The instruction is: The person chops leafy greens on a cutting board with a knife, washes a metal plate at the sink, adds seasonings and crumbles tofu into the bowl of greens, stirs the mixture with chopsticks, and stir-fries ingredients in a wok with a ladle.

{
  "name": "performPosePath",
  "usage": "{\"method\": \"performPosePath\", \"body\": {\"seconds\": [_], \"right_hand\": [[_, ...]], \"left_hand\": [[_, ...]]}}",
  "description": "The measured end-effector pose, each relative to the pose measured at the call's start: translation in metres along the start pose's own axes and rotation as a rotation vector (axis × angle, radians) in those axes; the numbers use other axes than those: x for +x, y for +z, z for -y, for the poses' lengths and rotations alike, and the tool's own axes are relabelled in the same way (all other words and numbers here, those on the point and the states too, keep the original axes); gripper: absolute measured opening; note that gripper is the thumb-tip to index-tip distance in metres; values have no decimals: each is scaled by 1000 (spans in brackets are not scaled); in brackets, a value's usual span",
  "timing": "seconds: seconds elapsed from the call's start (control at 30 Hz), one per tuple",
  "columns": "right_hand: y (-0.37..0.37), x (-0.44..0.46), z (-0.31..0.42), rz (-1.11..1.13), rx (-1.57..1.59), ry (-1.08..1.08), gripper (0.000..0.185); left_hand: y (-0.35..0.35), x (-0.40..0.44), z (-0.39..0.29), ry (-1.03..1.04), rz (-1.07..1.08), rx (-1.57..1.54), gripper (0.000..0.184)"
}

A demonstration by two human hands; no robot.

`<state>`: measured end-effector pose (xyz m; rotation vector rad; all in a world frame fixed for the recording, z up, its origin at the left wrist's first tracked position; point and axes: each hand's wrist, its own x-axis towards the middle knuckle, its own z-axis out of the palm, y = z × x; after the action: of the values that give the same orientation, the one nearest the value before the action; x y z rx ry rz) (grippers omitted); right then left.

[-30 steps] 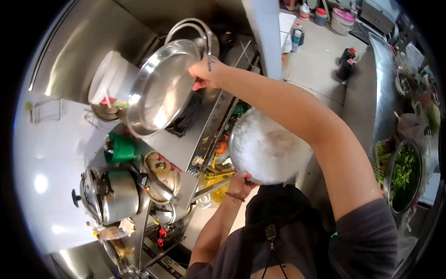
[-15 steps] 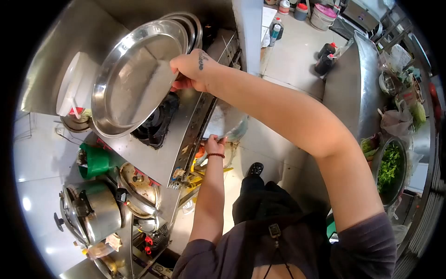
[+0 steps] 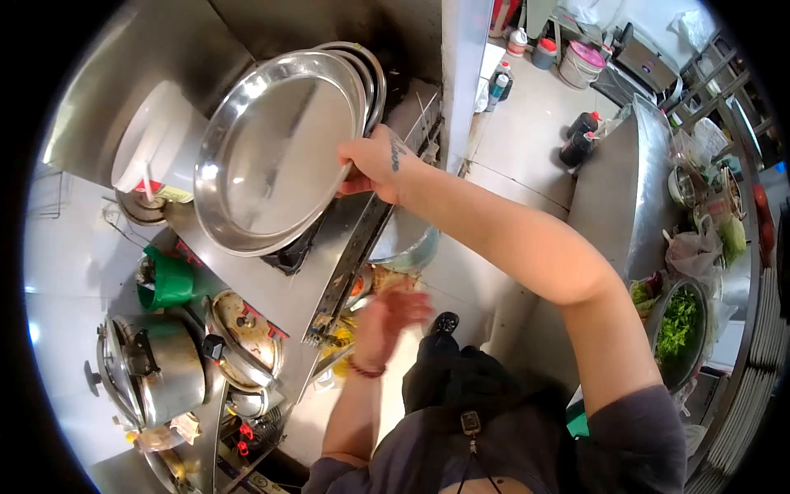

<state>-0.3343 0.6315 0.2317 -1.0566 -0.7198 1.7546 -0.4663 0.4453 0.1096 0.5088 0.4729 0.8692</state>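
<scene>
My right hand [image 3: 370,169] grips the near rim of a large, shallow stainless steel basin [image 3: 280,156]. The basin is tilted over the stove, its shiny inside facing me. Behind it, more metal basins [image 3: 374,74] lean against the steel back wall. My left hand [image 3: 395,317] is blurred by motion, holds nothing I can see, and its fingers look apart. Just beyond it, below the stove's edge, stands a translucent tub [image 3: 411,247], partly hidden by the stove and my right forearm. A black burner [image 3: 292,255] shows under the basin's lower rim.
A white bucket [image 3: 156,136] stands at the back left of the stove. Left and lower are a green bin [image 3: 169,280], a pressure cooker [image 3: 160,366] and a lidded pan [image 3: 243,337]. At right, a steel counter [image 3: 605,181] holds a bowl of greens [image 3: 679,321].
My left hand has let go of the tub's rim and drawn back towards me. My right hand still holds the basin. The whole view has shifted slightly.
</scene>
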Motion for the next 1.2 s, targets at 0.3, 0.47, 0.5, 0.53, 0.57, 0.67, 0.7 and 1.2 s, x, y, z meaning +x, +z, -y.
{"method": "performPosePath", "body": {"seconds": [0.3, 0.47, 0.5, 0.53, 0.57, 0.67, 0.7, 1.2], "right_hand": [[-17, -22, 22, 194, -198, 170, 74], [-21, 44, 2, -291, -178, 138, 69], [-26, 63, -6, -249, -229, 34, 66], [-28, 74, -12, -211, -278, -67, 63], [-25, 72, -6, -211, -265, -60, 63], [-24, 63, 18, -218, -344, -106, 39], [-23, 67, 21, -259, -297, -154, 32], [78, 82, -71, 243, -1294, -1221, 63]], "left_hand": [[25, 2, -151, 641, -608, -81, 36], [26, -95, -154, 762, -615, -78, 44], [26, -112, -152, 795, -668, -49, 45], [25, -131, -150, 823, -723, -19, 46], [19, -149, -148, 813, -769, 24, 44], [28, -166, -133, 814, -807, 143, 35], [21, -170, -127, 800, -855, 133, 32], [-71, -57, -145, 499, -481, -35, 36]]}}
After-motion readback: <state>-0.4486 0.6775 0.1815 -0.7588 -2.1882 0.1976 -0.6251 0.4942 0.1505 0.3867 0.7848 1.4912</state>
